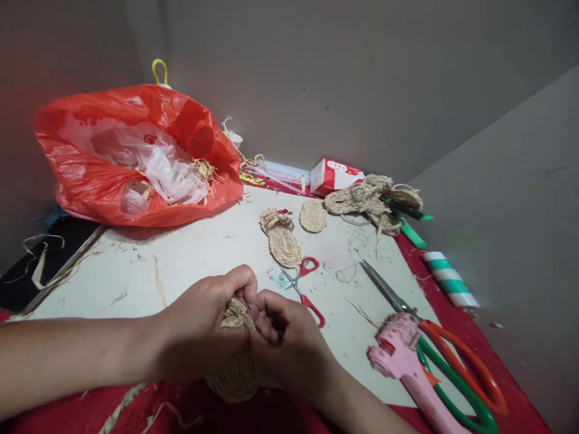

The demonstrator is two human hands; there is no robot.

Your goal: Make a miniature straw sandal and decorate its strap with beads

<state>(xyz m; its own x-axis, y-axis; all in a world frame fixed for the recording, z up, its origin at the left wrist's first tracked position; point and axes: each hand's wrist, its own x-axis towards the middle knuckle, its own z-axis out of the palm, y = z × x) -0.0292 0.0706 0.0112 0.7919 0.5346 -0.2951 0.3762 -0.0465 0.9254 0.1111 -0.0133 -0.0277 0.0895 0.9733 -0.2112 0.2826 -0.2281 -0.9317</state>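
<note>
A small woven straw slipper (236, 313) is in my left hand (199, 322), its braided sole hanging in shadow below my wrists. My left fingers are closed round its upper part. Against them press the curled fingers of my right hand (296, 331), at the slipper's edge; what their tips pinch is hidden. Just beyond my hands lie small red-handled scissors (296, 283), partly opened. A finished-looking straw slipper (283, 238) with red and white beads on its strap rests above them, beside a flat oval straw sole (313, 216).
A red plastic bag (149, 211) with straw scraps stands back left, near a dark phone-like slab (49, 259). At right lie a pink glue gun (402, 349), large shears (389, 289) and a green-striped white object (450, 280). Straw pieces (357, 196) and a red-white box (332, 176) sit behind.
</note>
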